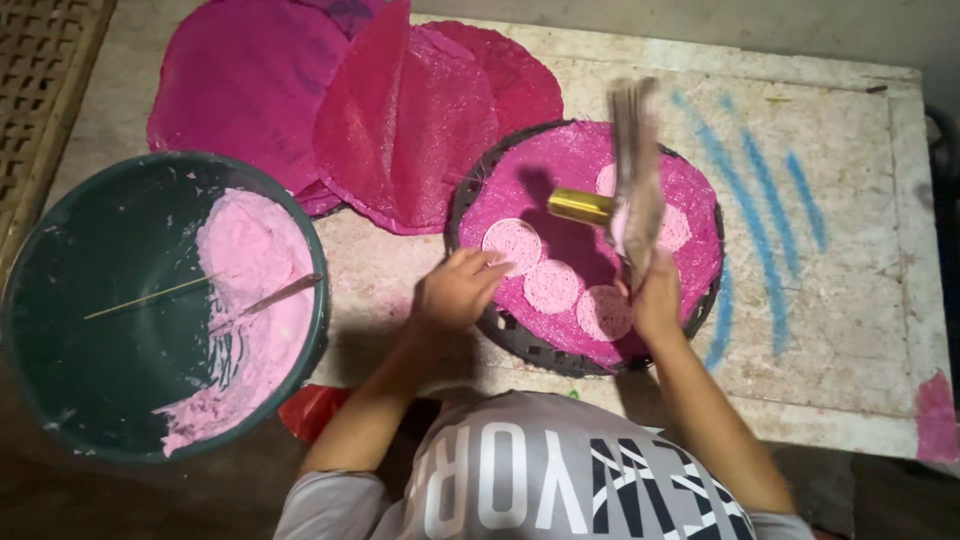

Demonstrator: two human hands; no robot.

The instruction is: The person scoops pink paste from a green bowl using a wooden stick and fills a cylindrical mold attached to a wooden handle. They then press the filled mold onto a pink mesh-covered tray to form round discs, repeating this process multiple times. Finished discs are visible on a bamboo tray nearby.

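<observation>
Left hand [455,290] touches a pink disc [512,243]; right hand [655,300] grips a spatula [636,170]

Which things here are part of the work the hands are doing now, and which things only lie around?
In the work:
left hand on a pale pink disc
right hand holding a blurred flat tool
round tray lined with pink cloth

Lying about:
green bucket of pink paste
pink sheets
table
</observation>
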